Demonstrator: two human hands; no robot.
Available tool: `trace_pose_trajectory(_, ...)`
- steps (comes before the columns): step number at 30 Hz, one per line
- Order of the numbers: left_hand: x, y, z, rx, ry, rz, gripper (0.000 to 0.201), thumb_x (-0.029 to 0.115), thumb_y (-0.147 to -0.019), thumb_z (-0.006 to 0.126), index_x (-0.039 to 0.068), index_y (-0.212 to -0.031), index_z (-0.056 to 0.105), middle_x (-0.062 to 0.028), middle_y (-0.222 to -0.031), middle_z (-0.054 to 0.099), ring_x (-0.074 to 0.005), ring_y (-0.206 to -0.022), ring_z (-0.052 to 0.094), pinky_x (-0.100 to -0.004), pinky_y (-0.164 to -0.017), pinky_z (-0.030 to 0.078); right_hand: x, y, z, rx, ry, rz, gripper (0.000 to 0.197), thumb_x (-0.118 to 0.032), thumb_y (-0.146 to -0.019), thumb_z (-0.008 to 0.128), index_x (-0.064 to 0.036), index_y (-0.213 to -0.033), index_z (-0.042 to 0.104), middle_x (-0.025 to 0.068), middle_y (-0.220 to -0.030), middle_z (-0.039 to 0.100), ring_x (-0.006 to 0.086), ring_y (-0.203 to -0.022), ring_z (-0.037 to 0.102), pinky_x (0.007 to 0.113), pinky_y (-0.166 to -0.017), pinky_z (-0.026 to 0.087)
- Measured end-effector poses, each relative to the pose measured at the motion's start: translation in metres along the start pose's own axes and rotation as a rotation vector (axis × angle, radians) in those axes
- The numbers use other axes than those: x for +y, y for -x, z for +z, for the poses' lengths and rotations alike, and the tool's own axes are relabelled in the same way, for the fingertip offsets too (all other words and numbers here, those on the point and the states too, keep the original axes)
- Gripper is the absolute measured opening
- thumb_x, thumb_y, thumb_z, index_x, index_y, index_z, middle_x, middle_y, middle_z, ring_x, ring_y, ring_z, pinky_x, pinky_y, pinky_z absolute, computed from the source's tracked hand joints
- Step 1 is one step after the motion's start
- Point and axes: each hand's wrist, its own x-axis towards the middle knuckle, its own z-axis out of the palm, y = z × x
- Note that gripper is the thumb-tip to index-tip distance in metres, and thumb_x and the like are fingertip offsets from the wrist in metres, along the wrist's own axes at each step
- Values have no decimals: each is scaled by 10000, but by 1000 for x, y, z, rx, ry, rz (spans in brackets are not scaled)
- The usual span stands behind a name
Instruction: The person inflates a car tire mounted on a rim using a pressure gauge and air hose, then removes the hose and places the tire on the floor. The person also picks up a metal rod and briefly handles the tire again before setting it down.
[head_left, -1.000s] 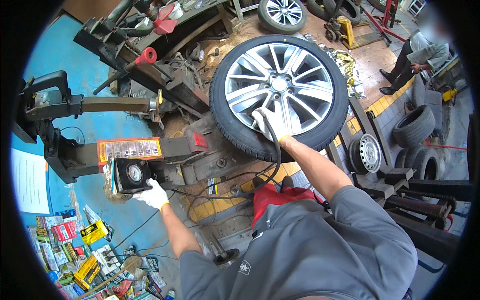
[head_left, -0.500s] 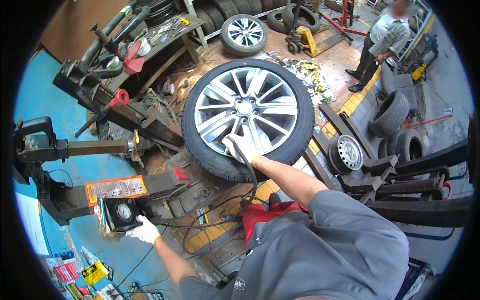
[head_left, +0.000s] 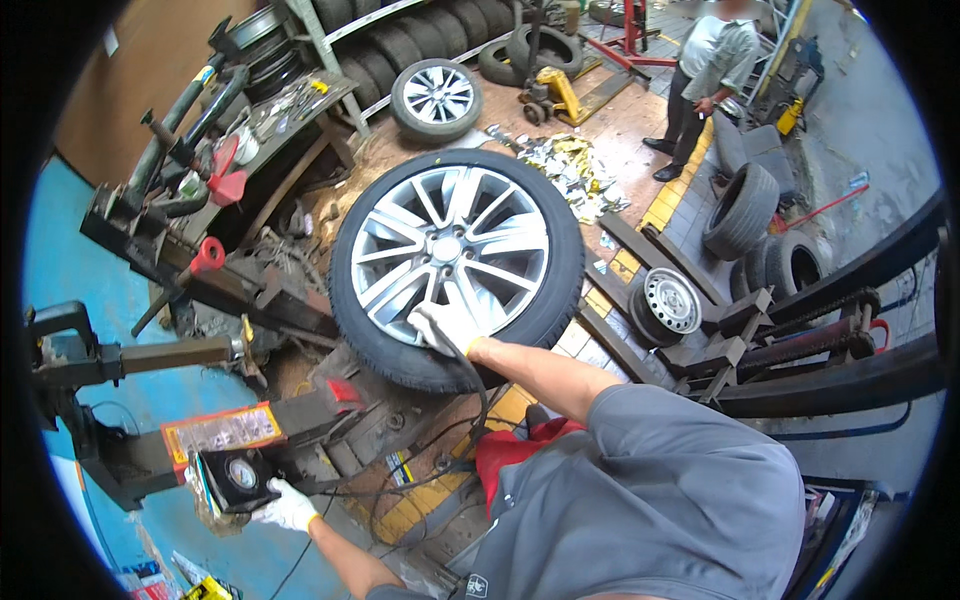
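An alloy wheel with a black tyre (head_left: 560, 262) lies face up in the middle, its silver multi-spoke rim (head_left: 505, 270) shining. At the rim's near edge, my white-gloved right hand (head_left: 450, 322) is closed on the end of a black air hose (head_left: 472, 373). The hose's tip is hidden by the fingers. Down at the left, my gloved left hand (head_left: 288, 506) grips the right edge of a black box with a round pressure gauge (head_left: 240, 474). Its fingertips are partly hidden against the box, which is fixed to a dark machine arm (head_left: 130, 450).
A tyre-changing machine (head_left: 180, 240) stands left, beside a cluttered workbench (head_left: 290, 115). Behind lie another alloy wheel (head_left: 437, 98) and a yellow pallet jack (head_left: 556, 95). A person (head_left: 705, 80) stands at the far right. A steel wheel (head_left: 670, 305) and loose tyres (head_left: 741, 212) lie right.
My view has shifted, so the wheel sits a little further left and lower in the picture. Both hands stay at the same places on the hose and the gauge box.
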Motion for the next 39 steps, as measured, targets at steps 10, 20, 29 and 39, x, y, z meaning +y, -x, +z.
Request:
trace_pose_trajectory(10, 10, 9, 5, 96, 55, 35, 1289, 763, -998, 660, -152, -1737, 132, -466, -1612, 449, -619, -1386, 601, -667, -1121, 564, 6, -1, -2, -10, 62, -56, 297, -389, -1136, 627, -156, -1200, 798, 162, -938, 812, 416, -944, 767, 507, -1076, 480)
trace_pose_trajectory(20, 7, 4, 20, 102, 21, 39, 1308, 818, -994, 629, -199, -1703, 213, -498, -1626, 440, -618, -1399, 609, -626, -1136, 576, 6, 0, 5, -5, -152, 44, 323, -377, -1141, 594, -97, -1102, 749, 239, -954, 788, 478, -946, 765, 564, -1147, 380)
trace_pose_trajectory(29, 10, 7, 16, 99, 28, 39, 1299, 828, -989, 631, -184, -1704, 241, -482, -1627, 455, -615, -1398, 612, -639, -1131, 578, 6, -1, 0, -52, -94, 41, 326, -403, -1149, 595, -113, -1166, 742, 248, -1004, 791, 500, -997, 762, 565, -1065, 494)
trace_pose_trajectory(39, 10, 9, 16, 121, -3, 53, 1309, 805, -994, 651, -171, -1722, 171, -491, -1647, 407, -637, -1395, 598, -660, -1132, 568, 14, -2, 8, 21, -83, -20, 262, -356, -1138, 617, -130, -1116, 749, 195, -909, 780, 450, -912, 772, 586, -1203, 315)
